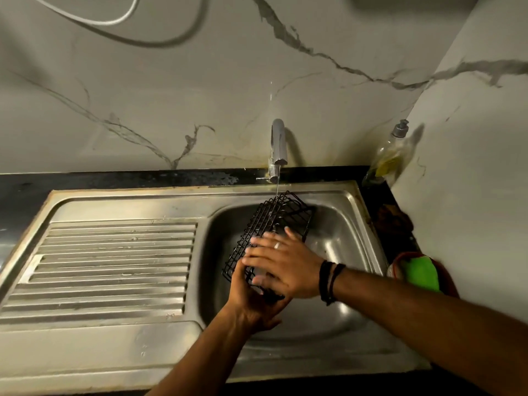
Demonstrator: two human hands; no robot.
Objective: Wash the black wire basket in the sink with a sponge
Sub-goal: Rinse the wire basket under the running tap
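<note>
Black wire basket (268, 232): we hold it tilted over the sink (337, 238) bowl, far end raised into the thin stream from the tap (278, 144), likely so water runs down its length.
Left hand (254, 304): we grip the near end from beneath, fingers closed on the wire.
Right hand (281, 262): it lies flat on top, fingers spread; it is blurred, and we cannot tell whether a sponge sits under it.
Green cloth (421, 274): in a red dish at the right, well apart.
Soap bottle (385, 155): in the corner.
Table: dark, with a steel drainboard (114, 267) on the left.
Room: dim, marble-veined wall.
</note>
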